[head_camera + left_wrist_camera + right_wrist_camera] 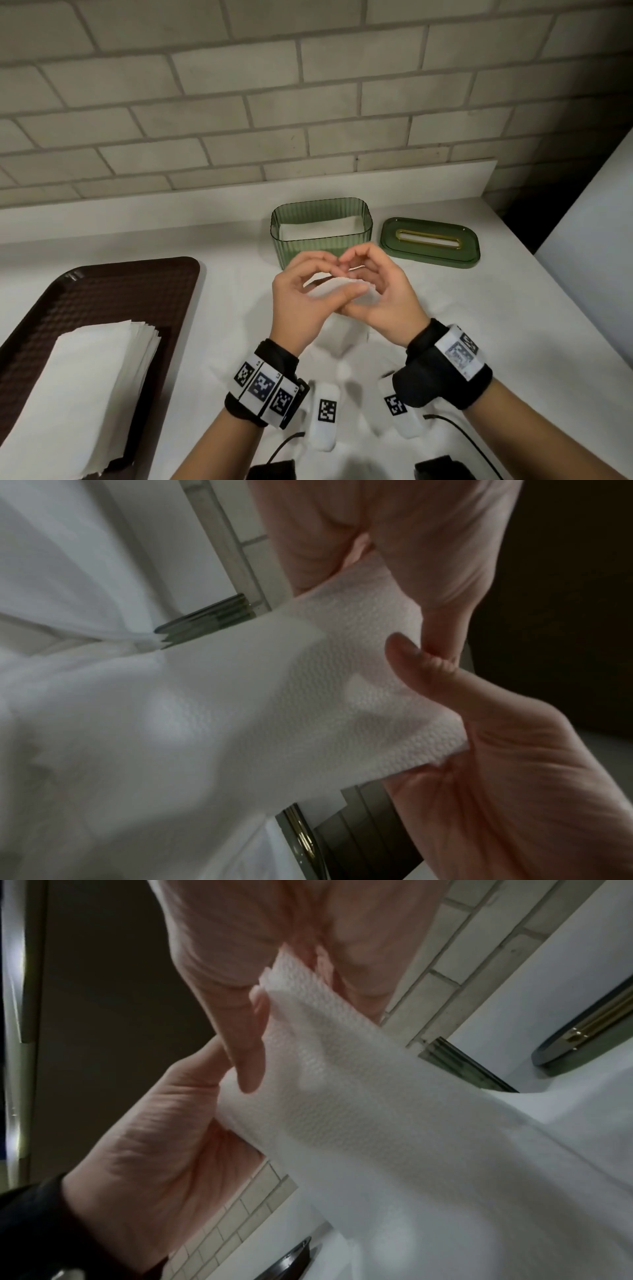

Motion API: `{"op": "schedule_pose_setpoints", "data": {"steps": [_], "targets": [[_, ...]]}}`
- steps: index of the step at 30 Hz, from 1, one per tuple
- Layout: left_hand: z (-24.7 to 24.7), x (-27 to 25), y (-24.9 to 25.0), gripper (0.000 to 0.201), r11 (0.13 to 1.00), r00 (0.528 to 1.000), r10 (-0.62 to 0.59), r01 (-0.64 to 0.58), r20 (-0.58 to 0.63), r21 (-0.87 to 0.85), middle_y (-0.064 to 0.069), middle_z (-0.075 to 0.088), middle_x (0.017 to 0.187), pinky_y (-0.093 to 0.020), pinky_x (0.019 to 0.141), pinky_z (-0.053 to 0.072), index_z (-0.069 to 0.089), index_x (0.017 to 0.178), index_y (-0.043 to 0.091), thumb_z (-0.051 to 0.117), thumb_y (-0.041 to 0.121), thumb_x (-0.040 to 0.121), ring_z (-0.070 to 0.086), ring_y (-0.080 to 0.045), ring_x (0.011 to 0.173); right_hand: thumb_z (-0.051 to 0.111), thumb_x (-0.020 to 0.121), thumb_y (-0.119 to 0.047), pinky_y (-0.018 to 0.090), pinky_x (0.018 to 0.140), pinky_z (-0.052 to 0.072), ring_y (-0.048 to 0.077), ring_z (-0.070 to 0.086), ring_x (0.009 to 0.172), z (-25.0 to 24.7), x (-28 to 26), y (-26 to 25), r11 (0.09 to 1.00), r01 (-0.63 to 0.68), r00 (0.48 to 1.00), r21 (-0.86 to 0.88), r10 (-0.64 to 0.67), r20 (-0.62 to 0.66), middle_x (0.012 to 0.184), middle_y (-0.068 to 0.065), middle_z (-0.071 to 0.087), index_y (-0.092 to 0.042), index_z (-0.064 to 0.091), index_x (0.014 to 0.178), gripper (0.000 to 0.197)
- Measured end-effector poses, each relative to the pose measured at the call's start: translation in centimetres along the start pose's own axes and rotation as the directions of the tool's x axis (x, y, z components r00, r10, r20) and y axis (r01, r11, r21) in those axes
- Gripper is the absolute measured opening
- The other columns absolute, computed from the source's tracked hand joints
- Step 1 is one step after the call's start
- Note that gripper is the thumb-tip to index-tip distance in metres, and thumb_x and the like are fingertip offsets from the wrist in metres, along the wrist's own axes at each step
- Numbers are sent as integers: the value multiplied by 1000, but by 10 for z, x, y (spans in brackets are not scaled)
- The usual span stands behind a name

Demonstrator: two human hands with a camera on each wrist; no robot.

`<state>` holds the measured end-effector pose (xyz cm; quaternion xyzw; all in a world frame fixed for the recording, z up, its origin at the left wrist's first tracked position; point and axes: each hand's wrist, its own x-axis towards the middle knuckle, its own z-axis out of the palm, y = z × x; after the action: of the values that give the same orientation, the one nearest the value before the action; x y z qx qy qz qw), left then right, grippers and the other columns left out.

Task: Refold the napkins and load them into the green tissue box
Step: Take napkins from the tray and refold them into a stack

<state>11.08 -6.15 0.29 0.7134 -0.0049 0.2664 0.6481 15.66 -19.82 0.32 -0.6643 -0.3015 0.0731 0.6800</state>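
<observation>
Both hands meet above the white table, just in front of the open green tissue box [363, 236]. They hold one white embossed napkin [337, 291] between them. My left hand [329, 279] pinches it with thumb over curled fingers. My right hand [363, 281] grips the same end from the right. In the left wrist view the napkin [308, 683] trails down to the left from the pinching fingers [441, 593]. The right wrist view shows the napkin [342, 1096] folded over, with a thumb [250, 1053] pressing it. The box's green lid [430, 243], with a gold-rimmed slot, lies to its right.
A dark brown tray [120, 284] at the left carries a stack of white napkins [85, 394]. A brick wall [308, 102] stands close behind the box. Two white tagged blocks [325, 411] and black cables lie near the front edge. A white panel [589, 240] rises at the right.
</observation>
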Motion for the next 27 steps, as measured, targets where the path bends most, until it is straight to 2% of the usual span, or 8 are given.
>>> {"op": "schedule_pose_setpoints", "data": {"steps": [4, 8, 12, 15, 18, 20, 23, 27], "targets": [[3, 6, 1, 25, 997, 996, 4, -12, 94, 75, -3, 64, 110, -26, 94, 49, 76, 75, 13, 92, 13, 56, 63, -15, 108, 79, 62, 6, 33, 87, 51, 27, 61, 102, 5, 1, -4, 999, 42, 998, -5, -42, 44, 112, 8, 57, -11, 47, 113, 62], [3, 5, -1, 15, 992, 988, -98, 87, 117, 96, 8, 65, 106, -32, 86, 56, 79, 74, 16, 89, 11, 65, 65, -11, 105, 83, 63, 3, 35, 84, 52, 24, 61, 95, -2, 0, 2, 996, 1, 1000, -87, 1, 28, 107, 6, 59, -16, 46, 114, 66], [-9, 9, 2, 9, 996, 997, -74, 76, -28, 48, -2, 75, 81, -31, 77, 58, 76, 74, 7, 84, 6, 71, 72, -19, 85, 89, 58, -20, 39, 86, 53, 19, 63, 93, -23, 3, 26, 909, -215, 970, -358, 241, 30, 102, 0, 66, -29, 52, 111, 65], [-15, 14, -3, 9, 995, 981, -102, 99, -168, -26, -5, 75, 77, -21, 73, 55, 72, 76, 1, 81, 1, 73, 72, -14, 77, 85, 68, -20, 44, 85, 53, 18, 66, 83, -28, 7, 41, 872, -261, 943, -415, 322, 83, 92, 6, 73, -15, 69, 99, 35], [-23, 17, -10, 11, 985, 965, -174, 170, -197, -39, 3, 73, 79, -19, 71, 54, 70, 83, 9, 79, 7, 77, 69, -7, 75, 81, 76, -12, 40, 83, 56, 18, 71, 86, -27, 13, 41, 899, -293, 932, -326, 345, 115, 92, 6, 76, -9, 74, 92, 18], [-33, 19, -14, 20, 959, 956, -280, 284, -92, 28, 1, 75, 87, -24, 71, 58, 70, 91, 14, 82, 13, 74, 72, -11, 80, 80, 77, -12, 38, 82, 56, 24, 72, 88, -29, 20, 34, 907, -308, 930, -288, 351, 112, 95, 9, 75, -7, 74, 93, 18], [-49, 26, -18, 26, 904, 924, -381, 368, 23, 218, -9, 77, 89, -38, 73, 59, 73, 89, 1, 85, 15, 71, 74, -24, 84, 82, 74, -10, 29, 71, 56, 17, 70, 77, -34, 33, 21, 930, -292, 947, -223, 314, 73, 89, 11, 74, -3, 74, 89, 18], [-58, 23, -21, 17, 924, 925, -379, 380, -39, 38, -6, 77, 92, -32, 72, 59, 74, 90, 5, 81, 6, 74, 74, -21, 85, 82, 67, 5, 20, 63, 55, 9, 69, 68, -42, 39, 14, 972, -233, 970, -8, 232, -69, 77, -2, 75, -7, 71, 85, 24]]}}
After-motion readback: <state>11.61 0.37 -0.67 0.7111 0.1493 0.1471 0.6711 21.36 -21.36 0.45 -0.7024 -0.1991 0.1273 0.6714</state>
